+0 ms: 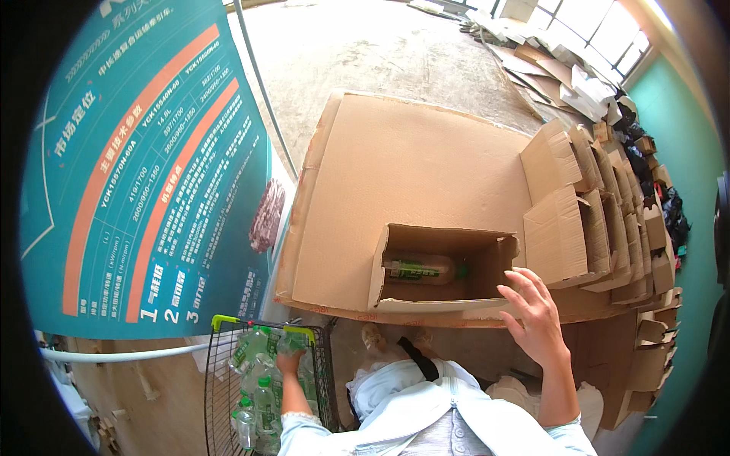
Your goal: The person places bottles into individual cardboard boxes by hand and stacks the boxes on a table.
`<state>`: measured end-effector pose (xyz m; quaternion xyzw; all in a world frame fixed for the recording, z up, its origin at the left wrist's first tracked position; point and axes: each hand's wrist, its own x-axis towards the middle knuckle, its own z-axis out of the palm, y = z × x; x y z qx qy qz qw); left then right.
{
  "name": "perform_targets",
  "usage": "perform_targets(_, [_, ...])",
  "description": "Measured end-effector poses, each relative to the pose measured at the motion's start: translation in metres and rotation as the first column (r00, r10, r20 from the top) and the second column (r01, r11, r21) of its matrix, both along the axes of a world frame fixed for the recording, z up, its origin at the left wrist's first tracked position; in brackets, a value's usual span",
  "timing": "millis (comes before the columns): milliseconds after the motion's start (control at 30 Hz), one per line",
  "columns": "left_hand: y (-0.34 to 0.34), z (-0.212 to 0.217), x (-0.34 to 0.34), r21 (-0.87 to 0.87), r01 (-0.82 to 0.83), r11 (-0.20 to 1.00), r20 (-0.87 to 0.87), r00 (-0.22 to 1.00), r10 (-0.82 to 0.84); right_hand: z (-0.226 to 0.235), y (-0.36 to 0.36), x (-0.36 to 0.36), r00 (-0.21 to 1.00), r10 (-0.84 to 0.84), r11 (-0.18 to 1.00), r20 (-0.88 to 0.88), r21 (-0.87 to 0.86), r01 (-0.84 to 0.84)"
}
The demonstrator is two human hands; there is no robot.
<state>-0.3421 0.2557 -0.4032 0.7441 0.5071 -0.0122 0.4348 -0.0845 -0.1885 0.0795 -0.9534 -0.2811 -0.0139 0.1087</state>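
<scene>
White characters, letters and figures are covering the teal banner [171, 163], more characters standing on its orange bands [125, 131]. Green labels [413, 271] are showing small print on the bottle [441, 269] in the box [456, 240] and on basketed bottles [265, 404]. Red print [372, 317] is running along the counter's [414, 167] edge.

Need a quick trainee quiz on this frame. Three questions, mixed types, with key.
1. True or false: the right hand is gripping the bottle that lies in the open box.
2. Where is the left hand?
A) at the open box
B) at the black wire basket with green trim
C) on the teal banner
3. What does the open box stand on?

Key:
1. False: it has its fingers spread, near the right end of the open box, and no bottle in it.
2. B
3. A large, flat cardboard surface.
</scene>
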Motion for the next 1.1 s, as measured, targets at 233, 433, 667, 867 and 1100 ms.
perform_targets(233, [0.014,0.095,-0.033,-0.091,-0.306,0.948,0.394,0.863,0.317,-0.023,-0.010,0.016,0.993,0.115,0.993,0.004,0.031,-0.115])
perform_targets(433, [0.016,0.269,-0.009,0.276,-0.365,0.889,0.623,0.772,0.124,-0.032,-0.029,0.028,0.988,0.150,0.976,0.023,0.155,-0.152])
perform_targets(667, [-0.048,0.448,0.122,-0.069,0.141,0.988,0.988,-0.125,0.087,-0.048,-0.038,0.030,0.967,0.248,0.928,0.050,0.274,-0.252])
perform_targets(867, [-0.203,0.517,0.264,0.138,0.744,0.654,0.974,0.017,-0.226,-0.064,-0.054,0.032,0.979,0.197,0.868,0.060,0.454,-0.203])
perform_targets(1100, [-0.248,0.476,0.322,0.221,0.974,0.049,0.273,-0.014,-0.962,-0.079,-0.057,0.030,0.973,0.214,0.803,0.085,0.552,-0.224])
